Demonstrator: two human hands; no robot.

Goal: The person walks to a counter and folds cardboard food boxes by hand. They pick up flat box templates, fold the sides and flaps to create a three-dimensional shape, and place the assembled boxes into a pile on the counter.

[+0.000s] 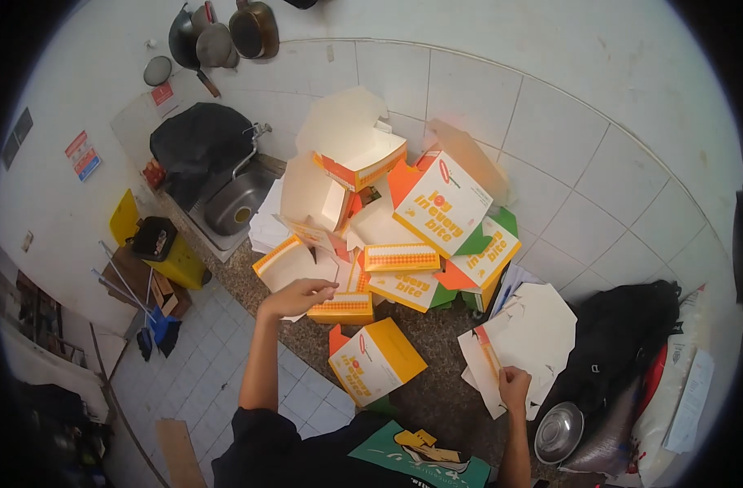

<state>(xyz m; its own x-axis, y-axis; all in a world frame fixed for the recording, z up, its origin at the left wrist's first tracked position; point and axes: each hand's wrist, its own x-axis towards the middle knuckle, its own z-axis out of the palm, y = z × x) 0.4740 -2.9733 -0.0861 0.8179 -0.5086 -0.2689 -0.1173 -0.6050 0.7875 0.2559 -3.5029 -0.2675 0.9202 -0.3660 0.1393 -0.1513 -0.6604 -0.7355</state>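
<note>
My left hand (294,298) hovers by the near left side of a heap of food boxes, fingers stretched loosely to the right and nothing visible in them. Just beyond it lies an open box (298,267), and a small yellow-orange box (341,308) is right beside the fingers. My right hand (514,386) pinches the edge of a flat, unfolded cardboard box (542,325), white inside, at the right of the counter. Between my hands rests a yellow-and-white printed box (376,361). Behind it are more folded boxes (445,203), stacked untidily.
A steel sink (237,207) with a tap is at the left end of the granite counter. On the right are a metal bowl (559,433), a black bag (619,342) and plastic sacks. A yellow bin (176,260) stands on the floor. Pans (254,31) hang on the wall.
</note>
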